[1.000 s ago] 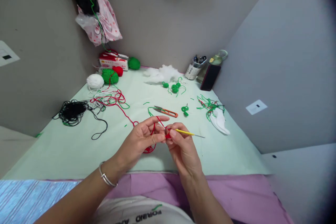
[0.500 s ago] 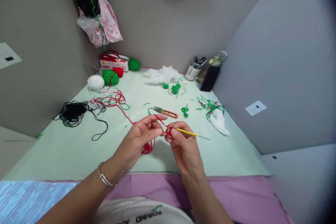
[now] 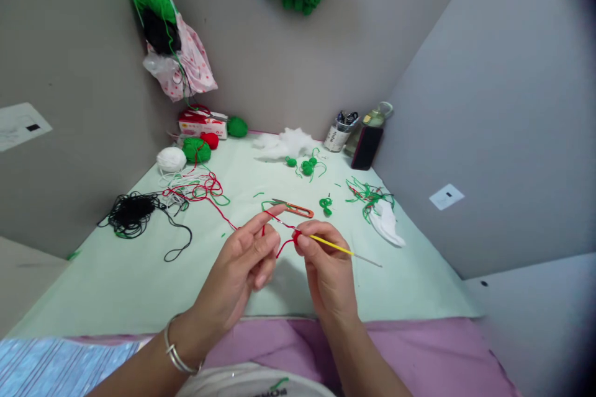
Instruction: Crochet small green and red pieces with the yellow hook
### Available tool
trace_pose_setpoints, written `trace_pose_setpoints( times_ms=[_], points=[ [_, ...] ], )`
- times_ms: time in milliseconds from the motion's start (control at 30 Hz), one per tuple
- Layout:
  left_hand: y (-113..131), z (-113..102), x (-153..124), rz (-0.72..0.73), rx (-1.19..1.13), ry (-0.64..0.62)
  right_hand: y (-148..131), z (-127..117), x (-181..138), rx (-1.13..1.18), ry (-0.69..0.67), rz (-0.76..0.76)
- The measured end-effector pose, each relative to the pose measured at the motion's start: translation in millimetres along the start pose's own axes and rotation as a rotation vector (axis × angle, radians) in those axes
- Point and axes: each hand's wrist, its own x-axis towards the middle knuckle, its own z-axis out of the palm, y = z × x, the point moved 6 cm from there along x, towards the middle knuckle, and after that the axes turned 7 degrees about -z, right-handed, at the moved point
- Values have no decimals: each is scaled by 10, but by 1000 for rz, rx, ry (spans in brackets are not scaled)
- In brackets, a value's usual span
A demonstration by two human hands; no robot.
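Red yarn (image 3: 223, 216) runs from the tangle at the left into my left hand (image 3: 242, 260). It passes over the raised index finger, while the thumb and other fingers are curled in. My right hand (image 3: 329, 270) pinches a yellow-handled crochet hook (image 3: 331, 244) together with a small red crocheted piece (image 3: 297, 236). The hook's metal tip points left at the yarn strand between the hands, and its other end sticks out to the right. Just beyond my fingertips lie orange thread snips (image 3: 300, 211), partly behind the left index finger.
Balls of white (image 3: 171, 159) and green yarn (image 3: 196, 150) sit at the back left, above a black yarn tangle (image 3: 133, 214). White stuffing (image 3: 291, 141), small green pieces (image 3: 308, 166), a pen cup (image 3: 336, 136) and a phone (image 3: 367, 147) stand or lie farther back. Yarn scraps (image 3: 370, 192) are at right.
My left hand has drawn away from the red piece, with its index finger extended and the strand stretched between the hands. The hook's tip now shows left of the piece. The view has tilted up.
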Motion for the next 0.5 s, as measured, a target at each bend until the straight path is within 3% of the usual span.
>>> trace_pose_setpoints(
  times_ms=[333, 500],
  points=[
    [100, -36, 6, 173, 22, 162, -33, 162, -33, 52, -80, -10],
    [148, -37, 49, 209, 8, 163, -23, 219, -11, 86, -67, -5]
  ],
)
